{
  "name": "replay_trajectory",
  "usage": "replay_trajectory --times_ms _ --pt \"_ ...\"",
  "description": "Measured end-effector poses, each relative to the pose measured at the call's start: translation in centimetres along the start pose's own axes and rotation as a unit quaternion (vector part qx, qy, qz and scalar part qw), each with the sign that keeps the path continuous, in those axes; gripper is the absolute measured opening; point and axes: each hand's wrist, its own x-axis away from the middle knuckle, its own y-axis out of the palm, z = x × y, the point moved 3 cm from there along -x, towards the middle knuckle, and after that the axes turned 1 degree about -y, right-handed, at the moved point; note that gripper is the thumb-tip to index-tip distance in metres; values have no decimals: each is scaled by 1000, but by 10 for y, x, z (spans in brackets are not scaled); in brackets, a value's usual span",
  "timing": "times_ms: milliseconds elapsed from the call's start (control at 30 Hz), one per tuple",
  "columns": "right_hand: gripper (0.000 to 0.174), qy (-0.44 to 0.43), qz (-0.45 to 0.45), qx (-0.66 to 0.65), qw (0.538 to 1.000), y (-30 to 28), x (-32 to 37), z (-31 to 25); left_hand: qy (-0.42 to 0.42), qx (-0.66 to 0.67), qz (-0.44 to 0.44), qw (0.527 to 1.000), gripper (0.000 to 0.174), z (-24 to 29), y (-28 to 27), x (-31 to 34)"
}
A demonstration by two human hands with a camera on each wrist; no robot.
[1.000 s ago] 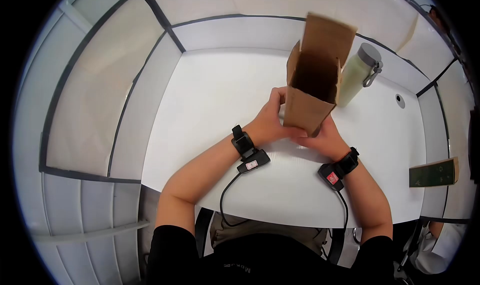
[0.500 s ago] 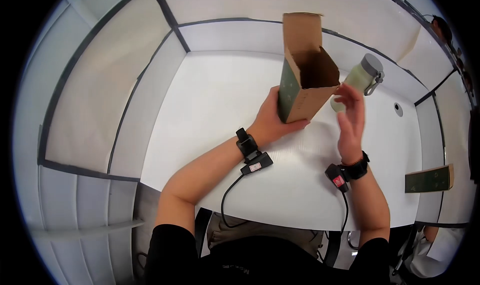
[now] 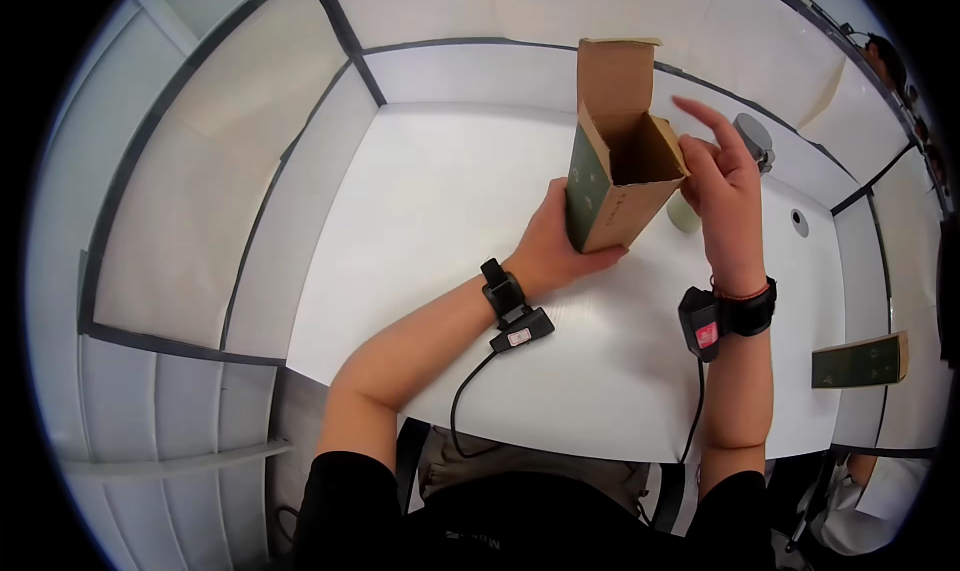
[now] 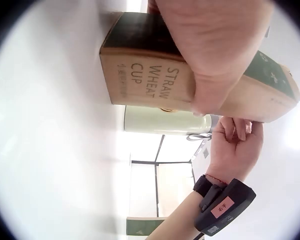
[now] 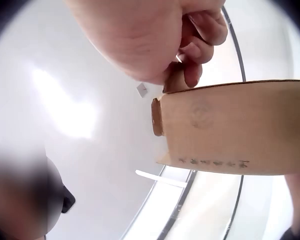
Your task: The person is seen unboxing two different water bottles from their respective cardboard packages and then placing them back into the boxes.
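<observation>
An upright cardboard box (image 3: 635, 211), brown with a green side, has its top open and its large flap (image 3: 614, 76) standing up at the back. My left hand (image 3: 555, 246) grips it low, thumb across the brown front. In the left wrist view, that front reads "STRAW WHEAT CUP". My right hand (image 3: 730, 206) is at the box's upper right edge, pinching a small side flap (image 5: 175, 80) between thumb and curled fingers, with the index finger raised in the head view. Behind this hand stands a pale green bottle (image 4: 160, 120) with a grey lid (image 3: 752, 136), partly covered.
A second green piece with a brown edge (image 3: 860, 361) is at the table's right side. White panels (image 3: 460, 76) with dark edging surround the white table (image 3: 440, 181). A round cable hole (image 3: 799, 223) sits at the back right. Cables run from both wrist cameras.
Both hands gripped the box low at first. The right hand let go, rose and took hold of a side flap. The box turned, bringing its green side into view, while the left hand kept holding it.
</observation>
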Motion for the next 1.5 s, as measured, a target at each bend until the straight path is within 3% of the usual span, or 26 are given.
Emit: replay_trajectory --times_ms 100,233,300,367,500,633,700,800,900,1067,1167,1367,1500 --pt "32 41 -44 -19 998 4 2 -2 -10 7 -9 1000 91 3 -2 2" --pt "34 51 -120 56 990 -10 1 0 -24 13 -16 999 91 3 0 1" --pt "33 16 -105 147 983 -20 -2 -4 -19 12 -13 1000 91 4 0 1" --pt "27 -100 -40 266 958 -46 -8 -5 -28 16 -7 999 91 5 -1 2" --pt "22 -139 89 303 939 -103 -22 -9 44 -5 56 997 86 -4 -5 -3" --pt "43 -152 124 308 931 -144 -26 6 102 -42 86 990 84 -5 -13 -9" --pt "62 -91 24 256 962 -151 -22 17 70 5 56 996 88 -6 -17 -11" --pt "72 -57 -14 152 987 -143 -22 36 9 40 1 999 94 -8 -18 -11" --pt "72 -26 -46 101 993 -128 -25 42 -11 52 -36 998 96 -15 -18 -11" --pt "61 66 -79 162 981 -137 -32 59 -27 70 -59 995 95 -11 -15 -8" --pt "62 27 -68 205 976 -134 -31 59 -27 54 -59 996 96 -5 -14 -8" --pt "63 50 -72 265 960 -128 -23 38 -29 35 -61 997 100 -5 -13 -9" --pt "64 16 -62 200 978 -139 -25 34 -32 60 -68 995 100 -2 -12 -8"
